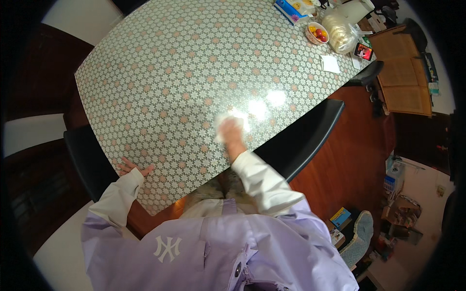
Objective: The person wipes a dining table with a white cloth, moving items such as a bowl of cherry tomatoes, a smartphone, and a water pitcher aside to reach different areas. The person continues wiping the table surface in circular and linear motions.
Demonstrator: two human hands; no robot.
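A table with a flower-patterned cover (174, 80) spreads out before me. On its surface, near the front edge, my right hand (232, 131) presses down on a white tissue or cloth (220, 127); both are blurred, and the hand hides most of the white piece. My left hand (133, 167) rests on the cover by the near left corner, fingers apart, holding nothing. Farther right lies a folded white paper napkin (330, 64), apart from either hand.
At the far right stand a bowl of small red and yellow fruits (317, 33), a clear plastic bag of pale food (340, 34), a phone (363, 51) and a blue tissue pack (291, 10). Black chairs (302, 136) (87, 160) adjoin the right and left table edges.
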